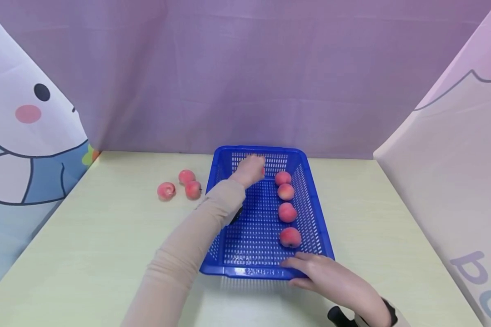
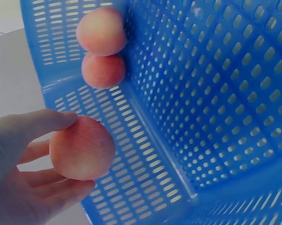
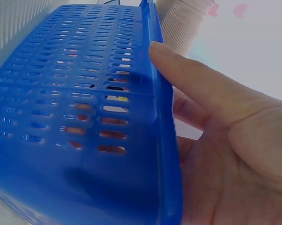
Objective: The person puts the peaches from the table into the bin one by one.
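A blue slotted basket (image 1: 249, 272) lies lengthwise on the pale table. My left hand (image 1: 251, 169) reaches over its far end and holds a peach (image 2: 82, 147) between thumb (image 2: 52, 121) and fingers, just above the basket floor. Two more peaches (image 2: 103, 70) sit in the corner beyond it. Several peaches (image 1: 287, 212) line the basket's right side. My right hand (image 1: 327, 274) grips the basket's near rim (image 3: 159, 108), thumb (image 3: 188, 75) on top and fingers beneath. Three peaches (image 1: 187, 182) lie on the table left of the basket.
A purple cloth (image 1: 245, 72) closes the back. A cartoon-printed cloth (image 1: 24, 136) stands on the left and a pale panel (image 1: 454, 172) on the right. The table (image 1: 106, 245) stretches bare to both sides of the basket.
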Demonstrator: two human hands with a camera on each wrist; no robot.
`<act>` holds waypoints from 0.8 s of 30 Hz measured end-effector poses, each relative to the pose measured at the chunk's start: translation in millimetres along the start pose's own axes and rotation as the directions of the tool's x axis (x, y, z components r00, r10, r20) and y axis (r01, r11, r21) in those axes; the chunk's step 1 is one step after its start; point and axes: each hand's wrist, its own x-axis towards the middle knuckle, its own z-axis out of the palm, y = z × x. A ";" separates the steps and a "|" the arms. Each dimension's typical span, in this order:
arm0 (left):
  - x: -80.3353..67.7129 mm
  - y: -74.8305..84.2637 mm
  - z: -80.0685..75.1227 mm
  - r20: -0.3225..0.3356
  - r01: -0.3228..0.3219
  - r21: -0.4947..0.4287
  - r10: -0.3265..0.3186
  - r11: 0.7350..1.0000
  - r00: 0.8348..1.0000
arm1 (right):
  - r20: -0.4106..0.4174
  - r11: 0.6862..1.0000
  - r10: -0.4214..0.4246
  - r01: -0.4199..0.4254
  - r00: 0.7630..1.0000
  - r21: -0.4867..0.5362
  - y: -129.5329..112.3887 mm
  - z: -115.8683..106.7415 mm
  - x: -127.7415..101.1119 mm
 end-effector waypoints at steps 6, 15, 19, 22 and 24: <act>3.2 -0.8 8.5 -0.014 0.010 0.018 -0.010 1.000 1.000 | -0.010 1.000 -0.012 0.012 1.000 -0.002 0.2 0.3 -0.7; 9.0 -6.5 27.5 -0.062 0.025 0.039 -0.022 0.999 0.998 | -0.032 1.000 -0.025 0.025 0.999 -0.008 0.2 0.0 -2.0; 11.2 -11.3 35.7 -0.059 0.041 0.062 -0.037 0.997 0.998 | -0.048 0.999 -0.041 0.041 0.998 -0.012 0.5 0.5 -1.8; 12.1 -13.9 40.3 -0.052 0.057 0.071 -0.053 0.996 0.997 | -0.057 0.999 -0.052 0.051 0.997 -0.017 0.5 1.1 -1.9; 12.3 -14.9 42.1 -0.048 0.064 0.068 -0.061 0.996 0.997 | -0.057 0.998 -0.053 0.052 0.997 -0.018 0.3 1.5 -2.1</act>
